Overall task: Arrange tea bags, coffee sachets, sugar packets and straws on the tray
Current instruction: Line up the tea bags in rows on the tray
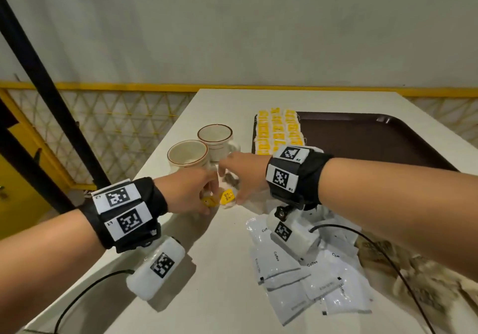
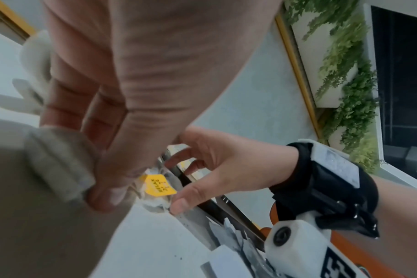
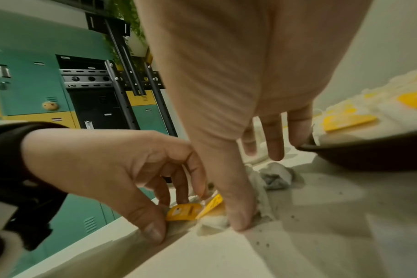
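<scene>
Two loose tea bags with yellow tags lie together on the white table in front of the mugs. My left hand (image 1: 207, 199) pinches the left tea bag (image 3: 182, 211) between its thumb and curled fingers. My right hand (image 1: 230, 188) pinches the right tea bag (image 2: 160, 185), with its thumb pressed on the bag's paper (image 3: 214, 223). The dark brown tray (image 1: 375, 137) sits at the back right. Several yellow-tagged tea bags (image 1: 279, 131) lie in rows on its left end. White coffee sachets (image 1: 297, 276) lie heaped near the front, under my right forearm.
Two cream mugs (image 1: 187, 155) (image 1: 216, 137) stand just behind my hands. A blurred brownish heap (image 1: 403, 269) lies at the front right. The table's left edge (image 1: 144, 168) runs close to my left hand, and a black post (image 1: 51, 95) rises beyond it.
</scene>
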Demonstrator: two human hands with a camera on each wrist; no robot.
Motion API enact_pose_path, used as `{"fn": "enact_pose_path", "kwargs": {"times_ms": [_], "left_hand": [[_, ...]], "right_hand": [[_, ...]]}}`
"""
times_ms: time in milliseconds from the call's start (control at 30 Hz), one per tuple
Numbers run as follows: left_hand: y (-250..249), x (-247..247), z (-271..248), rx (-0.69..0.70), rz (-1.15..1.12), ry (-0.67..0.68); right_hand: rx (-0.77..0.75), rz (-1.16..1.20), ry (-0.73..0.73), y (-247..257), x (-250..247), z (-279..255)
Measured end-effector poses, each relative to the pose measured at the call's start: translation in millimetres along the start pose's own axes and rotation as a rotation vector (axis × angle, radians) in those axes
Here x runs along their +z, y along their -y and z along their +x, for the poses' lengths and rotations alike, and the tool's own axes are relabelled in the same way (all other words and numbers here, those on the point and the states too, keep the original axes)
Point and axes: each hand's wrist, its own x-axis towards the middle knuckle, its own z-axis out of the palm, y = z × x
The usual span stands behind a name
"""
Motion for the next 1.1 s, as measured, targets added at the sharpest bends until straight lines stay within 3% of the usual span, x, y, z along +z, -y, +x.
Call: {"fn": "enact_pose_path", "kwargs": {"times_ms": [200,300,400,467,633,733,867,967,1033,1100], "left_hand": [[-1.5,-1.5,-0.6,-0.033,-0.043,0.050],[0.3,-1.5,-2.1,-0.038,-0.114,0.057],[3.6,-7.3,-3.4,-0.035,-0.249,-0.019],[2.4,-14.8,-5.8,-0.065,-0.435,-0.110],[-30.7,-28.8,-3.0,-0.026,-1.218,-0.324],[-66.6,-26.2,17.5,0.010,-1.430,-0.328],[-105.1,-16.6,55.5,-0.093,-1.689,-0.252],[-119.7,-5.3,75.9,-0.215,-1.994,-0.109],[-124.6,3.0,82.4,-0.286,-2.162,-0.038],[-127.2,9.9,85.9,-0.324,-2.271,-0.067]], "right_hand": [[-0.046,-0.106,0.027,7.0,2.9,1.5],[-0.034,-0.063,0.002,8.5,3.5,-2.3],[0.045,0.063,0.008,-1.7,-6.9,-12.1],[0.121,0.412,-0.018,-14.4,-16.9,-25.6],[0.256,1.710,-0.150,-39.0,-35.1,-81.8],[0.285,2.061,-0.236,-51.7,-31.0,-107.5],[0.389,2.149,-0.427,-59.0,-13.6,-119.9],[0.431,2.103,-0.565,-60.5,-1.5,-122.1],[0.418,2.041,-0.589,-59.1,4.3,-122.3],[0.385,1.939,-0.564,-56.9,8.4,-122.7]]}}
